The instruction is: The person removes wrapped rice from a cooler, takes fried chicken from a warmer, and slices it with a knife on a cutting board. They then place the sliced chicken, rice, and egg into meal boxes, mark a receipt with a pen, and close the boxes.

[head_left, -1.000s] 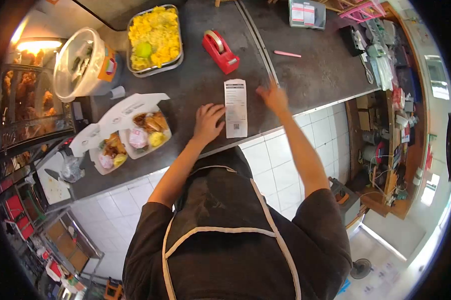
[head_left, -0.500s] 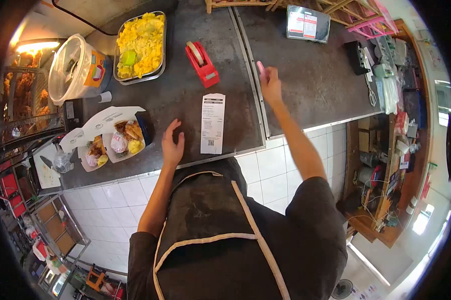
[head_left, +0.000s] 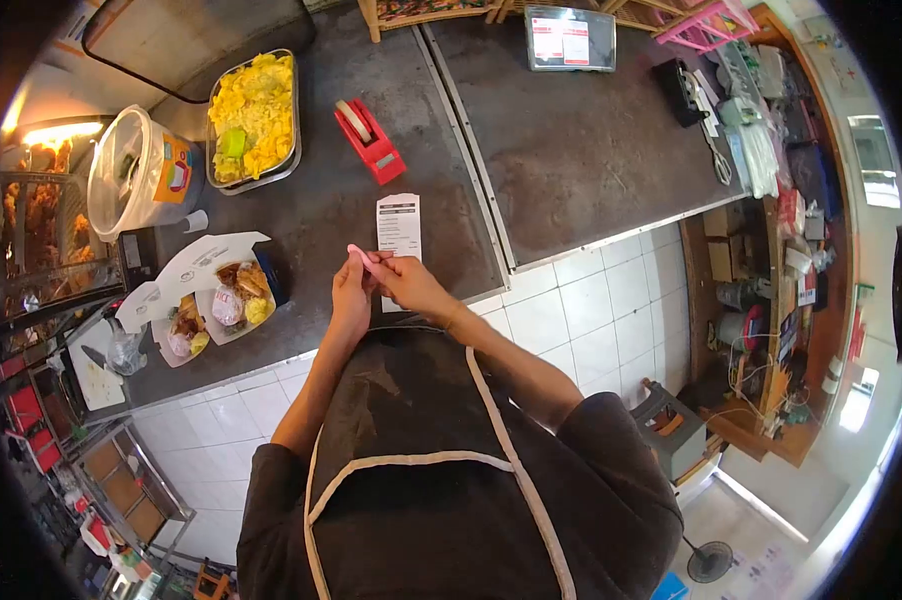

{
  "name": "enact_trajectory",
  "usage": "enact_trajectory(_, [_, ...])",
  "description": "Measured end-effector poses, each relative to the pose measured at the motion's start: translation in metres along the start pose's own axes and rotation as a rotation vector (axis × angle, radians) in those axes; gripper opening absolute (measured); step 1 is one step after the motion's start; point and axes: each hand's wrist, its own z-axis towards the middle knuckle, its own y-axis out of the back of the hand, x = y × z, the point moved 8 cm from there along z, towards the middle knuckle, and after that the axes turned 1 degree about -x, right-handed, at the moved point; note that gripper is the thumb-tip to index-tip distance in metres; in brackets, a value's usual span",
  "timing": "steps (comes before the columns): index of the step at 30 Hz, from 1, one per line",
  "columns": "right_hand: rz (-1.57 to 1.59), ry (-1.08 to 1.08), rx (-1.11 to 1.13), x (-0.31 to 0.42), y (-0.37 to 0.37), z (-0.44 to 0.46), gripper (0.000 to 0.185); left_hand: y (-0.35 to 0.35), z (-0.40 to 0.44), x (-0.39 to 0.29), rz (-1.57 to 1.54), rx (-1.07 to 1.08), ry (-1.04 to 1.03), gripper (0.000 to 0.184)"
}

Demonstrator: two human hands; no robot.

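In front of my apron both hands meet over a pink pen-like object. My left hand is closed with its fingertips at the object's left end. My right hand pinches it from the other side. Beneath and behind the hands a printed receipt lies on the dark counter, its lower part mostly covered. To the left stand two open paper boxes of food, one with a wrapped bundle, fried chicken and something yellow, the other filled similarly.
A red tape dispenser sits beyond the receipt. Farther left are a metal tray heaped with yellow food and a clear plastic tub. A tablet-like device and a black holder with scissors are at the right.
My right hand has come from the right-hand counter, bringing the pink object to my left hand. My left hand has closed from an open pose. The view has shifted slightly.
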Motion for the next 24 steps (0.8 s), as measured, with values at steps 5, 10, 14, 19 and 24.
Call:
enact_trajectory(5, [-0.676,0.368,-0.318,0.022,-0.004,-0.028,0.026,0.026,0.014,0.001,-0.321,-0.232,-0.062,0.041])
enact_trajectory(10, [-0.451,0.061,-0.269,-0.027,0.035,-0.057,0.021,0.067,0.070,-0.067,0.883,-0.439,-0.372,0.048])
enact_trajectory(14, [0.333,0.125,-0.297,-0.020,0.092,-0.045,0.038,0.065,0.054,-0.062,1.540,-0.686,-0.663,0.027])
enact_trajectory(19, [1.021,0.154,-0.435,0.031,0.125,-0.071,0.032,0.012,0.032,-0.037,1.258,0.068,-0.880,0.062])
enact_trajectory(24, [0.337,0.371,-0.359,-0.017,0.152,-0.017,0.023,0.003,0.024,0.016,1.595,0.148,-0.648,0.088])
